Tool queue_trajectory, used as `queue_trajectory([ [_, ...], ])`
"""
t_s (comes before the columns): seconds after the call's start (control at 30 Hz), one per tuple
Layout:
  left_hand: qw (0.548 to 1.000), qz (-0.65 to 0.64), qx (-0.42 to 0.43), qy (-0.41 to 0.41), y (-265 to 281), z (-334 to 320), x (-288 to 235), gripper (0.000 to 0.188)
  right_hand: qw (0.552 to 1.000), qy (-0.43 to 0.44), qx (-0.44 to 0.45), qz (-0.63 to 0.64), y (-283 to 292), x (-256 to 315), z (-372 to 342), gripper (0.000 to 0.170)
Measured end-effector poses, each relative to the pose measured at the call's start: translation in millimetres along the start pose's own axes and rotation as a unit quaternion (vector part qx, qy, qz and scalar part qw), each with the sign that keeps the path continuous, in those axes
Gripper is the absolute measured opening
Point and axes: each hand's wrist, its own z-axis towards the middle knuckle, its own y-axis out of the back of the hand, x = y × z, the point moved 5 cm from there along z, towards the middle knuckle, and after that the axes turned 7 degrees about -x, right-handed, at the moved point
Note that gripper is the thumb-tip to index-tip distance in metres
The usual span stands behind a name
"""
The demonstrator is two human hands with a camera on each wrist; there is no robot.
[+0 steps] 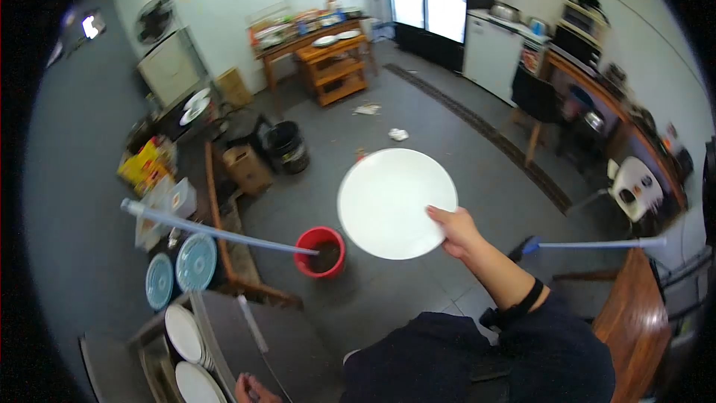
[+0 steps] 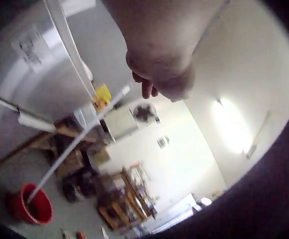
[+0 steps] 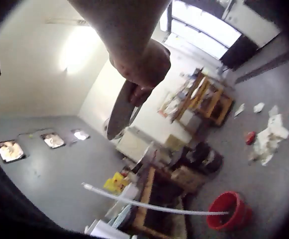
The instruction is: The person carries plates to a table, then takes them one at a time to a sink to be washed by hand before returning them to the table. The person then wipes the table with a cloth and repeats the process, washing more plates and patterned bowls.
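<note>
A round white plate (image 1: pixel 395 204) is held out over the floor by my right hand (image 1: pixel 455 231), thumb on its upper face and fingers beneath the rim. The right wrist view catches this plate (image 3: pixel 119 112) nearly edge-on below the hand (image 3: pixel 143 67). Low in the head view, my left hand (image 1: pixel 256 389) is beside the grey metal cabinet (image 1: pixel 261 328), partly cut off by the frame. Nothing shows between its loosely bent fingers in the left wrist view (image 2: pixel 149 88). Stacked white plates (image 1: pixel 184 333) sit in the cabinet's open compartment near that hand.
A long pale pole (image 1: pixel 216 232) slants from a red bucket (image 1: pixel 321 274) across the left side. Two blue lids (image 1: pixel 196 263) lean by the wall. A broom (image 1: pixel 597 244) and wooden bench (image 1: pixel 634 313) are at right. Crumpled paper (image 1: pixel 398 134) and a black bucket (image 1: pixel 287 148) are ahead.
</note>
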Motion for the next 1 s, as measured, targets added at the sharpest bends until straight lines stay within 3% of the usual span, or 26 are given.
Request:
queue_trajectory([
  [0.07, 0.987, -0.067, 0.146, -0.010, -46, -2, -66, 0.045, 0.996, 0.028, -0.083, 0.015, 76, 14, -5, 0.032],
  [0.13, 0.940, -0.133, 0.228, -0.215, -110, -16, -111, 0.023, 0.981, 0.065, -0.183, -0.006, 149, 40, -13, 0.033],
  [0.23, 0.886, -0.184, 0.374, -0.202, -198, -36, -138, 0.020, 0.954, 0.105, -0.275, 0.063, 209, 48, -32, 0.034],
  [0.33, 0.864, -0.100, 0.465, -0.163, -294, -58, -105, 0.018, 0.924, 0.120, -0.341, 0.126, 252, 47, -51, 0.035],
  [0.4, 0.828, -0.076, 0.546, -0.106, -361, -68, -52, 0.020, 0.900, 0.133, -0.391, 0.142, 279, 37, -68, 0.034],
  [0.47, 0.732, 0.033, 0.679, -0.043, -403, -82, -43, 0.031, 0.872, 0.143, -0.444, 0.149, 289, 39, -90, 0.034],
  [0.53, 0.647, 0.126, 0.745, -0.105, -454, -100, -52, 0.030, 0.832, 0.155, -0.507, 0.164, 298, 42, -112, 0.033],
  [0.67, 0.473, 0.242, 0.757, -0.381, -551, -147, -117, 0.030, 0.744, 0.234, -0.576, 0.244, 306, 52, -160, 0.034],
  [0.77, 0.328, 0.281, 0.660, -0.614, -615, -196, -191, 0.029, 0.666, 0.270, -0.638, 0.277, 312, 46, -199, 0.037],
  [0.8, 0.316, 0.267, 0.622, -0.665, -637, -212, -220, 0.029, 0.641, 0.283, -0.654, 0.283, 308, 37, -212, 0.038],
  [0.87, 0.361, 0.177, 0.601, -0.691, -672, -249, -282, 0.028, 0.592, 0.317, -0.665, 0.326, 298, 31, -238, 0.039],
  [0.9, 0.412, 0.058, 0.661, -0.625, -694, -283, -311, 0.026, 0.572, 0.336, -0.663, 0.347, 299, 28, -249, 0.040],
  [0.93, 0.433, -0.066, 0.708, -0.554, -696, -315, -349, 0.025, 0.549, 0.353, -0.669, 0.356, 303, 21, -264, 0.040],
  [0.97, 0.413, -0.064, 0.686, -0.595, -693, -342, -368, 0.024, 0.526, 0.371, -0.673, 0.364, 307, 12, -280, 0.040],
  [1.0, 0.392, -0.063, 0.662, -0.636, -638, -376, -417, 0.024, 0.502, 0.389, -0.677, 0.373, 311, 4, -294, 0.041],
])
